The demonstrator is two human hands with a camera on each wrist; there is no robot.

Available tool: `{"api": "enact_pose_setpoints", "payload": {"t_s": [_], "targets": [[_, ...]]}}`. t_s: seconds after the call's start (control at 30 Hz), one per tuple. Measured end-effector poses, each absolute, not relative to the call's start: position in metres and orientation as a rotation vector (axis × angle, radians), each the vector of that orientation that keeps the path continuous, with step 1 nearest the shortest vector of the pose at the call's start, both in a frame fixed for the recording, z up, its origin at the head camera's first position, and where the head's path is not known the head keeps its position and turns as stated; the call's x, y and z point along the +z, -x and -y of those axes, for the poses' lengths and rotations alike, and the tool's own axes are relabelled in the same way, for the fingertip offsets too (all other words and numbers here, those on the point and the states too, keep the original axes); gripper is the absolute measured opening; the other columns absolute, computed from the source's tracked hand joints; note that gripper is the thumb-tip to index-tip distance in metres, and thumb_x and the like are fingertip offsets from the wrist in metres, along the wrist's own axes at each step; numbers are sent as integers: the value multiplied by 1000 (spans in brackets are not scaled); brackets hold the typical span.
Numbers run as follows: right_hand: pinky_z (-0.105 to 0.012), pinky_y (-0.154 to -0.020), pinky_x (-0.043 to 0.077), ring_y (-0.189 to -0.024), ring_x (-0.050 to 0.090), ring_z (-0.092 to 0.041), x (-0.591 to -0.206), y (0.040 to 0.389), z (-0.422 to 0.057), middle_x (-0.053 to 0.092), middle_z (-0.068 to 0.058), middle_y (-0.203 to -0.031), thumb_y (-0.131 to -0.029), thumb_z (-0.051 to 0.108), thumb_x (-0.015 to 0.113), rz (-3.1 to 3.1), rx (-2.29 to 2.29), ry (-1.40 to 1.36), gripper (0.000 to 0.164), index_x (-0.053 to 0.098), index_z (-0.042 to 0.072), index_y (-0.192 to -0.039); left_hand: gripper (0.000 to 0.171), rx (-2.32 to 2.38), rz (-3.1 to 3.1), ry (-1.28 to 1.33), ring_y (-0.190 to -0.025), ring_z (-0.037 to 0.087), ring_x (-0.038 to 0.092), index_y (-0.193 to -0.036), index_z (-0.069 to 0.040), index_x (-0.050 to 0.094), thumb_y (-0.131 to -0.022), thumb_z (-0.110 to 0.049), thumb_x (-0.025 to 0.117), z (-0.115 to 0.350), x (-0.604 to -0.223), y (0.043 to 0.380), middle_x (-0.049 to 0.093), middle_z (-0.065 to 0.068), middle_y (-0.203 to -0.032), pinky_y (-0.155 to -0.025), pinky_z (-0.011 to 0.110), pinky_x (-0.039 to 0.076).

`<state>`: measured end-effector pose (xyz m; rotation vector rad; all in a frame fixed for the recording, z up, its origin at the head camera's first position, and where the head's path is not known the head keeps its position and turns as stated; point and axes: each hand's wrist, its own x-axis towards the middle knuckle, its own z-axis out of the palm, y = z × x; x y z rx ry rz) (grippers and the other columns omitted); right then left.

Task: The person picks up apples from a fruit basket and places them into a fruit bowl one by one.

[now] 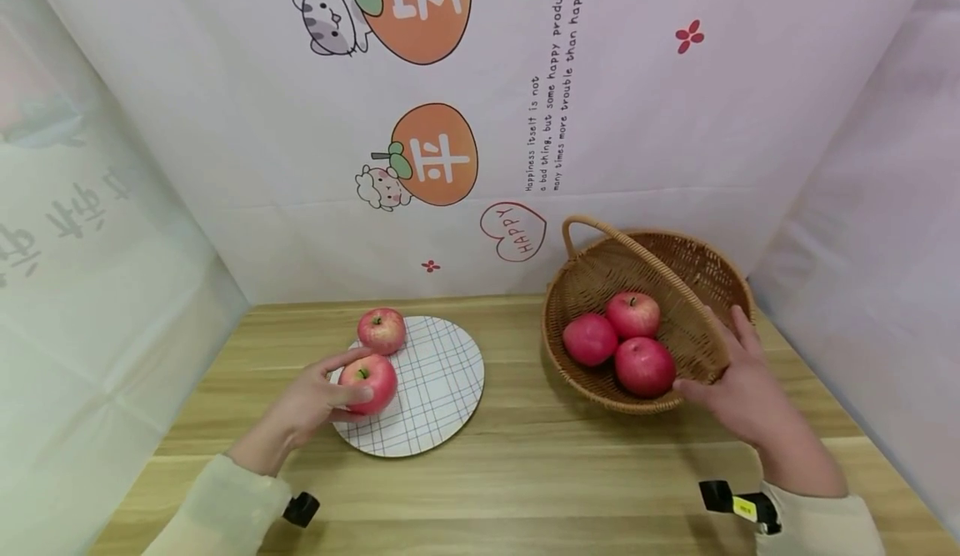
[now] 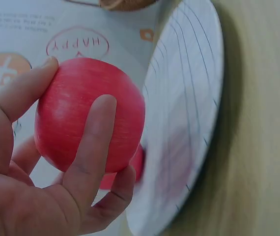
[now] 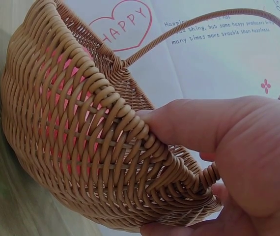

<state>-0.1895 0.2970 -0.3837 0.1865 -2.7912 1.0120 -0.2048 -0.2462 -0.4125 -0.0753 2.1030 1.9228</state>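
Note:
My left hand [image 1: 311, 402] grips a red apple [image 2: 90, 115], thumb and fingers curled round its sides, above the left part of a round white plate [image 1: 442, 381] with a blue grid pattern. A second apple [image 1: 382, 331] rests at the plate's far left edge, just beyond the held one. On the right stands a brown wicker basket [image 3: 81, 123] with an arched handle and three red apples [image 1: 645, 367] inside. My right hand [image 1: 746, 393] holds the basket's right rim near the foot of the handle, thumb over the rim and fingers along the outer side.
A wooden table [image 1: 517, 481] carries everything. Behind it hangs a white cloth [image 1: 315, 164] printed with orange fruits, small animals and lettering, and pale cloth sides close in left and right. The basket stands close to the back cloth.

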Motion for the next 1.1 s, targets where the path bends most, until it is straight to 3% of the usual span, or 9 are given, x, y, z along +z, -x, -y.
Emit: {"api": "enact_pose_setpoints", "payload": {"t_s": [0.17,0.4,0.63,0.83,1.1], "targets": [[-80,-94,27,-133,10,-68,-383,189,-297,-15,-26,-161,-80,19,84,2799,996,-184,110,11,10,-161,75,1928,-2126,154,-107,35,57,-151,-5,41,-86,-2,77,255,-416,208,32,25,-147,-83,51,57],[-78,-97,25,-133,9,-68,-383,189,-297,-13,-29,-159,-81,20,83,2810,956,-194,104,16,-2,-157,76,1899,-2184,206,-109,33,56,-151,-8,42,-84,-3,79,261,-425,217,29,24,-151,-80,45,58],[-79,-96,26,-132,11,-68,-382,188,-296,-14,-28,-160,-80,19,83,2805,974,-187,106,14,1,-158,78,1807,-2331,167,-122,37,45,-150,-11,46,-82,-8,83,262,-433,225,16,24,-158,-79,38,58],[-79,-95,27,-131,13,-68,-381,188,-295,-13,-27,-160,-79,20,84,2810,969,-178,108,13,1,-158,76,1876,-2246,182,-104,34,62,-153,-9,40,-86,-1,77,261,-434,229,33,27,-149,-81,47,58],[-79,-95,28,-132,14,-68,-382,188,-296,-13,-26,-161,-79,20,84,2811,964,-168,108,12,1,-158,89,1893,-2294,199,-121,51,46,-159,-11,23,-87,6,73,259,-427,228,-8,23,-159,-86,49,55]]}}
